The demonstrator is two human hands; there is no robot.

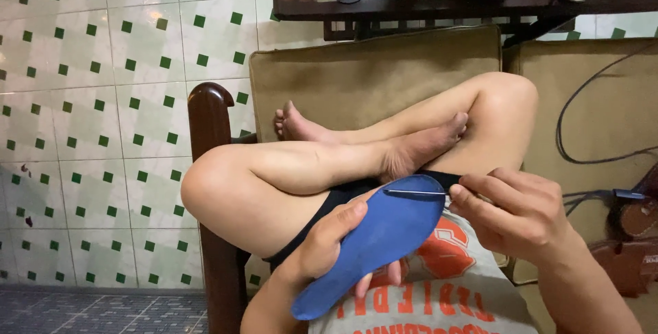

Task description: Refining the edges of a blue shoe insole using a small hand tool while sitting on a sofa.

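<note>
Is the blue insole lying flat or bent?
Flat: the blue insole spans straight between the left hand and right hand, uncurled.

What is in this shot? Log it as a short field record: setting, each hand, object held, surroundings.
setting: person seated cross-legged on a tan cushion of a dark wooden chair
left hand: grips the blue insole from beneath, thumb on top
right hand: pinches at the insole's upper end, beside a thin light line along that edge
object held: blue insole, flat, tilted, over the lap
surroundings: white wall tiles with green squares; black cables on a second cushion; dark table edge above
</note>
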